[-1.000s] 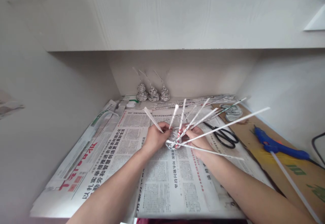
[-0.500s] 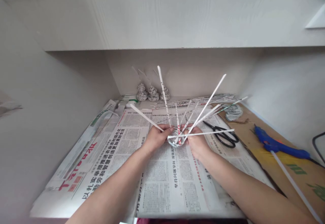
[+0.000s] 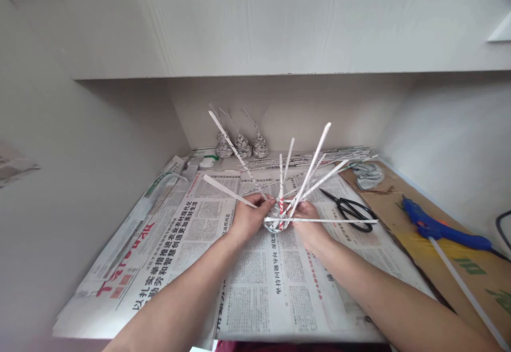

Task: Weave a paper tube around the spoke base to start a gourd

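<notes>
Between my hands is a small round woven piece (image 3: pixel 276 226) made of rolled newspaper, with several white paper sticks (image 3: pixel 313 168) fanning up and outward from it. My left hand (image 3: pixel 250 216) is closed on its left side, thumb and fingers pinching near the rim. On the other side my right hand (image 3: pixel 309 222) grips the right rim, its fingertips partly hidden behind the sticks. One paper stick (image 3: pixel 339 220) lies nearly level across the front and points right over my right hand. The piece is held just above the spread newspaper.
Newspaper sheets (image 3: pixel 271 299) cover the table. Black-handled scissors (image 3: pixel 353 213) lie right of my hands, a blue glue gun (image 3: pixel 443 229) on cardboard farther right. At the back are several loose paper sticks (image 3: pixel 307 158) and three woven gourd shapes (image 3: pixel 243 147). An overhead panel (image 3: pixel 279 27) hangs above.
The upright sticks have swung: the tall left one now leans farther left. The level front stick sits lower at its right end. Both hands keep hold of the woven piece.
</notes>
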The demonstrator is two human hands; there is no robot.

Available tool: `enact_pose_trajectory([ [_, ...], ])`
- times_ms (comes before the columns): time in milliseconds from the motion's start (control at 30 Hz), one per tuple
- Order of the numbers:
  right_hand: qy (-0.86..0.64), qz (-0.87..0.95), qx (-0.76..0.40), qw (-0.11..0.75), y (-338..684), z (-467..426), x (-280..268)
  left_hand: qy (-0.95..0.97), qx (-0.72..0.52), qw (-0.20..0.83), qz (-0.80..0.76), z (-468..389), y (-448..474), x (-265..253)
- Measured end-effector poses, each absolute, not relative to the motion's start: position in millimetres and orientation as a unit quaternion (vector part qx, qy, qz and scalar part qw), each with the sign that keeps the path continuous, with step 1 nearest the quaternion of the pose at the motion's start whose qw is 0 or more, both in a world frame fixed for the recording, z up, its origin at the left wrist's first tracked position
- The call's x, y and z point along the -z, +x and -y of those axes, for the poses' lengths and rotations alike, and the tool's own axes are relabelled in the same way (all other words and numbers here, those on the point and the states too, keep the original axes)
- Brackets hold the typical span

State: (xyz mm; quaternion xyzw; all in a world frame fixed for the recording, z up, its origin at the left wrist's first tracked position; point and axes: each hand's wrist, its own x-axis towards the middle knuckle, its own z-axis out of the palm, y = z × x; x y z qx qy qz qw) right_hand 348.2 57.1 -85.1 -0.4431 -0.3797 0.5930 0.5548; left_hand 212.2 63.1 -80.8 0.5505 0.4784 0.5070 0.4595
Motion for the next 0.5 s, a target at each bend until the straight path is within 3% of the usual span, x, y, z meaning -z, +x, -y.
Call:
enact_pose_trajectory([
  [200, -0.423, 0.383, -0.629, 0.528, 351.2, -57.9, 86.8, 0.557, -0.51, 0.464, -0.464, -63.0, 212.5, 82.0],
  [500, -0.425, 0.366, -0.598, 0.572, 346.4, -56.0, 86.6, 0.579, -0.48, 0.405, -0.52, -59.2, 212.5, 76.6],
])
